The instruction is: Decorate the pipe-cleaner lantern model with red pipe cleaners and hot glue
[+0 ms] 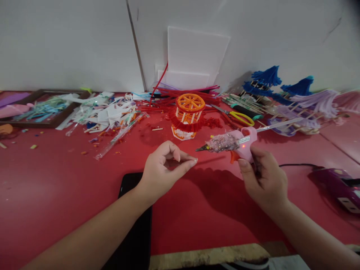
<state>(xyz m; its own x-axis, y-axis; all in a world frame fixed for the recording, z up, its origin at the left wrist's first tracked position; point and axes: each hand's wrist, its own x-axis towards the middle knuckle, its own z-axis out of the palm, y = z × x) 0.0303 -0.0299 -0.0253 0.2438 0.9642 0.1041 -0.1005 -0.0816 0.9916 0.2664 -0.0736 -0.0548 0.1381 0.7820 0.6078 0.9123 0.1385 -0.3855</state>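
Observation:
My right hand (263, 176) is wrapped round the handle of a pink hot glue gun (247, 144), which has an orange trigger, a lit indicator and a clear glue stick (278, 124) in its back. The gun's dark nozzle points left, close to my left hand (164, 165). Thumb and forefinger of that hand are pinched together, with a tiny pale bit at their tips, too small to name. Just beyond stands a small round model (187, 116) with an orange spoked top, pale stick posts and a red fuzzy band.
Paper scraps (112, 112) and a brown frame (50, 123) lie at the left. Red pipe cleaners (168, 98) and white boards (197, 52) are behind. Yellow-handled scissors (242, 117) and blue pagoda-like models (266, 77) sit right. A black tablet-like slab (137, 228) and purple power strip (337, 183) are nearer.

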